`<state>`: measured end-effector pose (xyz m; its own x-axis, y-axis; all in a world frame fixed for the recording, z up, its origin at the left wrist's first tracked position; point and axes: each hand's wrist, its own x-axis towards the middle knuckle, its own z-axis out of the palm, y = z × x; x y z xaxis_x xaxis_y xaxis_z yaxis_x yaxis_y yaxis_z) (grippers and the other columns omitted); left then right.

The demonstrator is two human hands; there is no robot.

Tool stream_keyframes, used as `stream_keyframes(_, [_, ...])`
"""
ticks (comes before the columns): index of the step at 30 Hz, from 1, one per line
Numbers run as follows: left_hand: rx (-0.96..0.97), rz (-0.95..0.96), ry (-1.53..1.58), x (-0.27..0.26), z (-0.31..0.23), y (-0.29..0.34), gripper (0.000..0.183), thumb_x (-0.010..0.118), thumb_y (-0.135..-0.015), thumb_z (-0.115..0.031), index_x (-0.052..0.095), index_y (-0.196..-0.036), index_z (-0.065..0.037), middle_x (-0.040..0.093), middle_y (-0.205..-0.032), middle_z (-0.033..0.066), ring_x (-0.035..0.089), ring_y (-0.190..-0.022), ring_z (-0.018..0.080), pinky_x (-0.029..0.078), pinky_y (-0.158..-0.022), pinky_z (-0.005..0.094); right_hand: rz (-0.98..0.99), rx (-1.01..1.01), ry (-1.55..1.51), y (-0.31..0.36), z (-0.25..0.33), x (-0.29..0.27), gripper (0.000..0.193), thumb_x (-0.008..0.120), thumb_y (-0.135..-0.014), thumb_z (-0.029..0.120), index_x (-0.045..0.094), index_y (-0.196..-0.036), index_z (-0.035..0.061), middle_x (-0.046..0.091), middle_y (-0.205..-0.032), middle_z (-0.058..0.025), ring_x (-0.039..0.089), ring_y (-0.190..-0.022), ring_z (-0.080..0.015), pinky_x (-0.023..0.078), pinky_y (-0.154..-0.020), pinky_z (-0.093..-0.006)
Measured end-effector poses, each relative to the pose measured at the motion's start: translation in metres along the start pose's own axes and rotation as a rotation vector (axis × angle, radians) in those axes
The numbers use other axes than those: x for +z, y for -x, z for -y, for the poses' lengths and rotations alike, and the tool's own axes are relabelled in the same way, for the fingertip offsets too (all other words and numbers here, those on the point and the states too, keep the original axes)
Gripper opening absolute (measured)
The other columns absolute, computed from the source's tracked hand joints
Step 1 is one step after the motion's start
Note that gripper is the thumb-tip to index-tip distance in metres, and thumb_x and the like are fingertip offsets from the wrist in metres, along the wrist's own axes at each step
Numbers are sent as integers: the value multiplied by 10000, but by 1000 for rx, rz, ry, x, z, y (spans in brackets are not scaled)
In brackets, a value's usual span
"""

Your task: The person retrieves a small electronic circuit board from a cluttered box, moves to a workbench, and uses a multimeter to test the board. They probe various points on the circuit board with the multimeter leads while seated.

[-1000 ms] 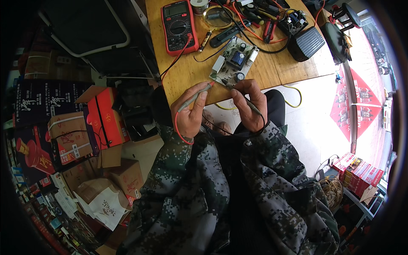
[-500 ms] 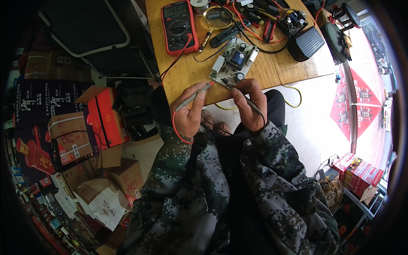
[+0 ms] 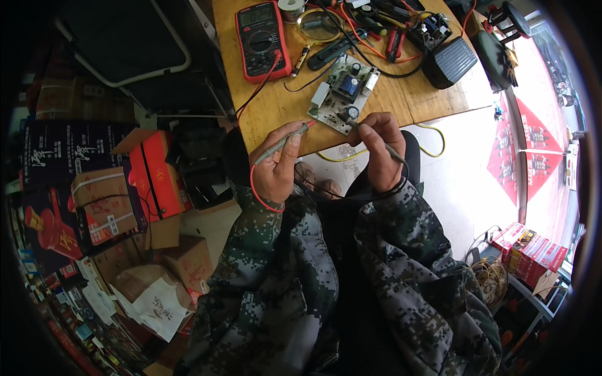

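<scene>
A circuit board (image 3: 345,91) with a blue-topped transformer and round capacitors lies on the wooden table (image 3: 257,113) near its front edge. My left hand (image 3: 276,161) pinches a grey test probe (image 3: 281,145) with a red lead, its tip at the board's near left corner. Between the fingers of my right hand (image 3: 384,150) is a second test probe (image 3: 394,153) with a black lead. That one points at the near end of the board by a capacitor; fingers partly hide its tip. A red-framed multimeter (image 3: 263,41) with a lit display rests at the table's far left.
Behind the board are a solder spool (image 3: 291,7), a magnifying glass (image 3: 318,25), a battery (image 3: 300,61), a dark slim tool (image 3: 335,51), and several pliers and cables. A black ribbed casing (image 3: 451,64) stands right. Cardboard boxes (image 3: 105,203) are stacked at left; a yellow cable (image 3: 434,141) hangs below the table.
My right hand has shifted slightly right and up, bringing its probe to a different spot near the capacitor. My left hand stays almost in place. The multimeter's reading has changed.
</scene>
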<state>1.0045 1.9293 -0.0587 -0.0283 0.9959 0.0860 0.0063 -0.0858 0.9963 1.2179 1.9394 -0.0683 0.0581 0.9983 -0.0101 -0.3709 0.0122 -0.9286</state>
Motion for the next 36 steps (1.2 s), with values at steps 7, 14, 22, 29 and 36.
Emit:
stream_keyframes(7, [62, 9, -60, 1, 8, -1, 321, 636, -1100, -184, 690, -1300, 61, 756, -1230, 159, 699, -1108, 207, 542, -971, 325, -68, -62, 25, -1, 7, -15, 143, 640, -1012, 128, 604, -1085, 10, 692, -915, -77, 639, -866, -146, 510, -846, -297])
stream_keyframes(14, [47, -2, -74, 2, 5, 1, 318, 626, -1105, -199, 693, -1286, 53, 760, -1217, 155, 704, -1104, 210, 543, -966, 325, -18, -44, 93, 1, 8, -16, 208, 612, -1030, 136, 610, -1160, -26, 679, -961, -92, 630, -909, -163, 489, -888, -300])
stream_keyframes(22, [36, 27, -96, 0, 5, -1, 321, 611, -1111, -193, 684, -1301, 55, 757, -1226, 153, 698, -1141, 216, 530, -1006, 335, 61, -17, 116, 3, 11, -18, 207, 679, -992, 145, 640, -1119, -14, 660, -969, -28, 593, -901, -106, 461, -821, -268])
stream_keyframes(29, [36, 30, 14, 3, 5, 1, 317, 602, -1108, -148, 658, -1318, 82, 725, -1276, 172, 690, -1155, 215, 533, -1045, 343, 68, -41, 119, 3, 8, -19, 167, 685, -988, 132, 660, -1079, -5, 660, -935, -19, 583, -873, -99, 461, -802, -265])
stream_keyframes(36, [96, 9, -135, -2, 13, 4, 360, 500, -1147, -196, 647, -1317, 85, 727, -1236, 165, 710, -1097, 236, 563, -1002, 360, 121, -54, 237, 5, 14, -26, 205, 632, -1012, 180, 668, -1091, -5, 685, -1003, -63, 629, -958, -151, 501, -855, -320])
